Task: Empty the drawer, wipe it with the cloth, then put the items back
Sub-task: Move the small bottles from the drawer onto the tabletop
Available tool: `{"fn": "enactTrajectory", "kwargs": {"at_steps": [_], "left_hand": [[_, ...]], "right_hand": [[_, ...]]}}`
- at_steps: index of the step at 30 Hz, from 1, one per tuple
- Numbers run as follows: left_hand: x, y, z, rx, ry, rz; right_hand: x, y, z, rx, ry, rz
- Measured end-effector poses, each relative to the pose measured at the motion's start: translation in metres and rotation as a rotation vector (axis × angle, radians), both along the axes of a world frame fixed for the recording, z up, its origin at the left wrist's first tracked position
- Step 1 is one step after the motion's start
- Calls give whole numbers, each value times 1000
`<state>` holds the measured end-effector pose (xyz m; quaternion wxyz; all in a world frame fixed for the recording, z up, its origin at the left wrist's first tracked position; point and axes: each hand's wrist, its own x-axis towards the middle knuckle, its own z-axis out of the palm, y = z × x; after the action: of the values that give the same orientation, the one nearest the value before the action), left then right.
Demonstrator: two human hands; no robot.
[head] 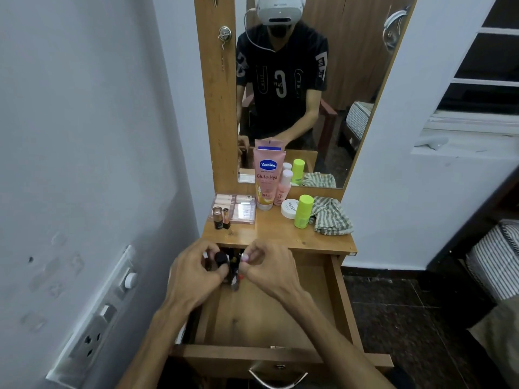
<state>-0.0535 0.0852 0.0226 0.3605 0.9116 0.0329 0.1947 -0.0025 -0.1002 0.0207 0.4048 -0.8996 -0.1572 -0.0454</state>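
Grip: left hand (196, 273) and right hand (269, 265) each pinch small cosmetics at the back of the open drawer (341, 299). Emptying looks nearly done: bottles already on the surface (269, 234). Cloth (330, 216) lies there unused; wiping and refilling remain.

Two bare forearms rise from the bottom edge of the frame toward its centre, with no sleeves, watch or bracelet on the wrists. The left hand (196, 272) and the right hand (271, 266) wear no gloves or rings that can be made out.

In the upper centre of the frame the mirror reflects the person's upper body. A white, rounded plastic headset (279, 9) sits over the eyes, and a thin white cable (254, 42) runs down from its side across the shoulder. The person wears a black short-sleeved T-shirt (280, 80) with white printed letters and outlined oval shapes on the chest and white lettering on both sleeves.
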Motion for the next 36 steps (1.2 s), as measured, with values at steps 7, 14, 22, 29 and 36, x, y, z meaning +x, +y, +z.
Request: {"fn": "enactTrajectory", "kwargs": {"at_steps": [7, 14, 22, 29, 36], "left_hand": [[36, 5, 49, -99, -36, 124], [56, 14, 47, -128, 13, 184], [63, 15, 42, -158, 0, 179], [64, 17, 37, -141, -6, 158], [52, 14, 27, -178, -59, 233]], "right_hand": [[46, 23, 38, 78, -119, -52], [62, 48, 37, 66, -103, -15], [63, 60, 30, 94, -122, 4], [62, 59, 30, 102, -116, 5], [51, 47, 36, 137, -146, -5]]}}
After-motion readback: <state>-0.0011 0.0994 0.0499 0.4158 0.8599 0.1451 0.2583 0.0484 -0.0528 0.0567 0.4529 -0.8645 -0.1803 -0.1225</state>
